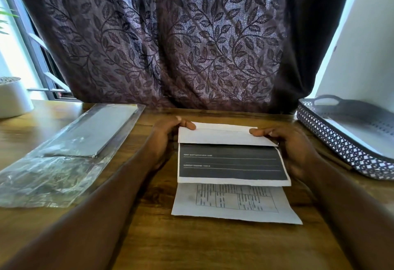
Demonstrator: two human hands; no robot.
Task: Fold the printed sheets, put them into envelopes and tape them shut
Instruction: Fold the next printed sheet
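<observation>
Head view, near to far. Both forearms enter from the near edge and converge over a wooden table (191,248).

Between the forearms, nearer than the hands, a sheet (232,203) lies flat on the table, with a ruled grid of small text facing up. Its print is too blurred to read.

Over the far part of the sheet lies a dark panel (232,163) with a white margin and pale ruled lines. The near edge of this panel stands slightly off the sheet. Whether the panel and the sheet are one piece of paper cannot be told.

Over the far edge of the panel lies a plain white flap (221,136), and the hands meet the paper here.

The left hand (168,133) pinches the far-left corner of the flap, with the thumb on top and the fingers curled behind. The right hand (285,139) pinches the far-right corner in the same way, thumb on top and the other fingers curled at the edge. Both hands rest low, at table level.

Left of the left hand and well apart from it, a clear plastic pack (70,148) lies flat, holding a grey-white stack in its far half. Right of the right hand, a perforated basket (341,141) with a handle slot holds white paper.

Beyond the hands, a leaf-patterned curtain (170,35) hangs behind the table. At far left a white pot (12,99) stands on the table by a window.
</observation>
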